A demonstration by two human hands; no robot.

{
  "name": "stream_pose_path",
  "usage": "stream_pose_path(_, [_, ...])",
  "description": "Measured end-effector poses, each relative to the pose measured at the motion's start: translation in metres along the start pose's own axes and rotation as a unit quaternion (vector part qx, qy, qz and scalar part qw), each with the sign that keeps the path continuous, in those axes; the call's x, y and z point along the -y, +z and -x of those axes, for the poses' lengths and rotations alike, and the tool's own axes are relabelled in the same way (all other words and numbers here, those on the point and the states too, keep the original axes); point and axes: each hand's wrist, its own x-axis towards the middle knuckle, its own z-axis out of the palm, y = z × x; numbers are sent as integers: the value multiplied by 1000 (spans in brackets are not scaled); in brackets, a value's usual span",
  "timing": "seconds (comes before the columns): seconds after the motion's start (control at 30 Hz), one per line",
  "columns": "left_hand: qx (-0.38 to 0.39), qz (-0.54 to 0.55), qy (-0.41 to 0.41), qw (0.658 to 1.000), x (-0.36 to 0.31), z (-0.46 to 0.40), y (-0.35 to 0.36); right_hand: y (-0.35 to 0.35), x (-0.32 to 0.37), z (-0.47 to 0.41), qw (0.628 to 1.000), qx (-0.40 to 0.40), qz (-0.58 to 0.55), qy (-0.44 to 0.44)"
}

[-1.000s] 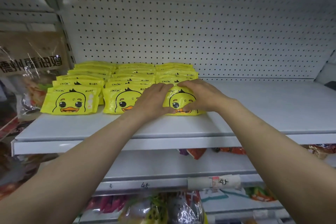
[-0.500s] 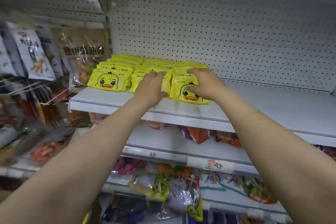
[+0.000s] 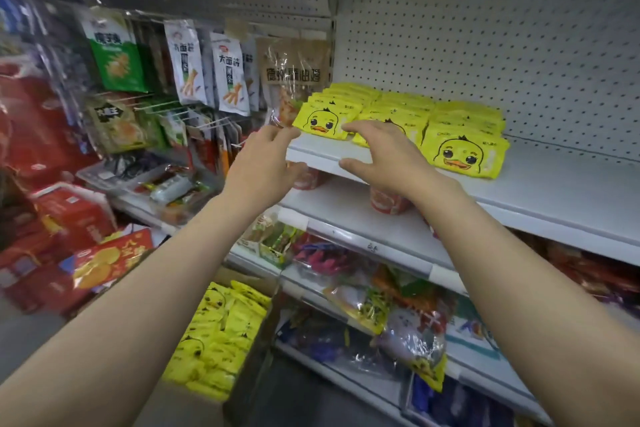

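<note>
Three rows of yellow duck-faced packets (image 3: 464,154) are stacked on the white shelf (image 3: 554,184) at the centre right of the frame, against the pegboard back panel (image 3: 485,45). The left hand (image 3: 266,163) is held before the shelf's left front corner, its grip wide and nothing held. Its fingertips are seen at the lower left corner of the leftmost front packet (image 3: 320,120), though contact cannot be told. The right hand (image 3: 384,156) is spread over the shelf's front edge, in front of the middle row. Its grip is likewise wide with nothing in it, and its forefinger is placed by the right edge of the leftmost front packet. More of the same packets are piled in a cardboard box (image 3: 242,277) at the lower centre. At the upper left, hanging snack bags (image 3: 227,73) are shown, and red cups (image 3: 388,203) are seen on the shelf below.
</note>
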Motion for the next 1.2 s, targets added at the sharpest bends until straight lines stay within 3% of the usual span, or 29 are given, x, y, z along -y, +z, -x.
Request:
stream_pose_path(0.33, [-7, -80, -39, 996, 115, 41, -23, 82, 106, -48, 996, 53, -15, -67])
stream_pose_path(0.57, [42, -82, -43, 995, 238, 19, 6, 170, 159, -128, 994, 100, -18, -50])
stream_pose_path(0.77, [137, -51, -56, 988, 330, 0, 60, 262, 174, -176, 984, 174, -26, 11])
stream_pose_path(0.93, [228, -6, -66, 971, 372, 21, 132, 347, 153, -165, 958, 273, -28, 83])
stream_pose_path(1.07, [303, 37, -103, 947, 390, 62, 196, 418, 128, -131, 922, 366, -30, 123])
stream_pose_path(1.2, [397, 83, -160, 900, 394, 112, 253, 479, 108, -84, 878, 450, -63, 150])
